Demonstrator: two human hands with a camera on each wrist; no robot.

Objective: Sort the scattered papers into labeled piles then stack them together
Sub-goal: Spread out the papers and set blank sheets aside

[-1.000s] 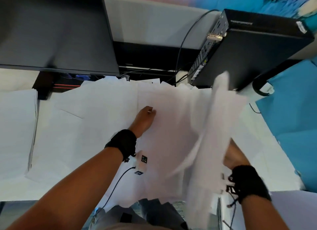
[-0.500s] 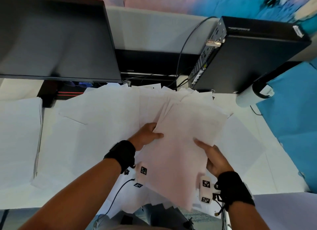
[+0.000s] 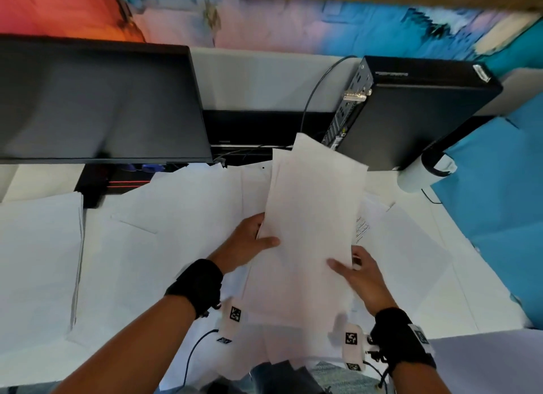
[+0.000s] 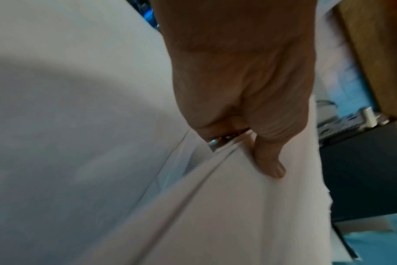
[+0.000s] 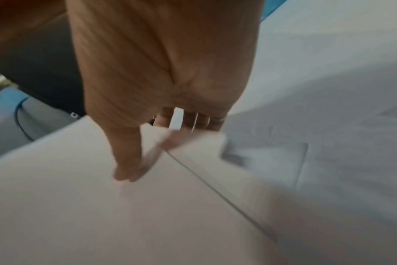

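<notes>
A sheaf of white papers (image 3: 311,223) is held up off the desk between both hands, tilted away toward the computer. My left hand (image 3: 249,241) grips its left edge, thumb on top and fingers underneath; the left wrist view shows the thumb (image 4: 267,161) pressed on the sheaf (image 4: 215,215). My right hand (image 3: 355,273) grips the right edge the same way, with the thumb (image 5: 127,161) lying on the top sheet (image 5: 102,206). More loose sheets (image 3: 176,217) lie spread over the desk below. A squared pile (image 3: 38,255) sits at the left.
A dark monitor (image 3: 94,99) stands at the back left and a black computer case (image 3: 417,111) at the back right, cables between them. A white roll (image 3: 417,179) lies by the case. Blue cloth (image 3: 499,188) covers the right side.
The right hand swung a lifted batch of sheets over onto the middle. Both hands then took its sides, squared the fanned sheets into a narrower sheaf and raised it.
</notes>
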